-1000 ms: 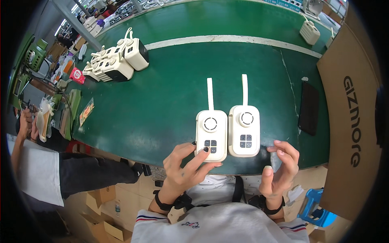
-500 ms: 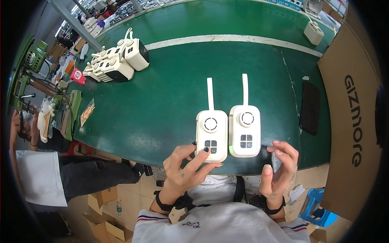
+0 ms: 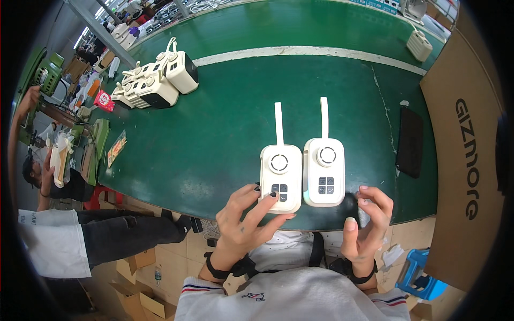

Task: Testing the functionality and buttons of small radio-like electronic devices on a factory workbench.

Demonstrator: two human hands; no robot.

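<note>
Two cream box-shaped devices lie side by side near the table's front edge. Each has a strap pointing away from me, a round knob and a block of dark buttons. My left hand [image 3: 247, 214] is at the left device [image 3: 281, 179], index fingertip on one of its buttons. Its thumb is by the lower edge and another finger by the left side; the fingers are apart. Beside the right device [image 3: 324, 171], my right hand [image 3: 368, 222] is loosely curled, thumb and fingers apart, not touching it. A small greyish thing behind those fingers is unclear.
Similar cream devices [image 3: 155, 88] cluster at the far left of the green table [image 3: 235, 117]; another [image 3: 418, 45] stands far right. A dark flat object [image 3: 409, 142] lies near a large cardboard box [image 3: 463, 160]. At left, a co-worker [image 3: 48, 230] is at a green machine [image 3: 51, 75].
My hands and the two devices stay nearly in place. The glow on the right device's left side goes from green to pale bluish. The co-worker's arm at the machine has moved up.
</note>
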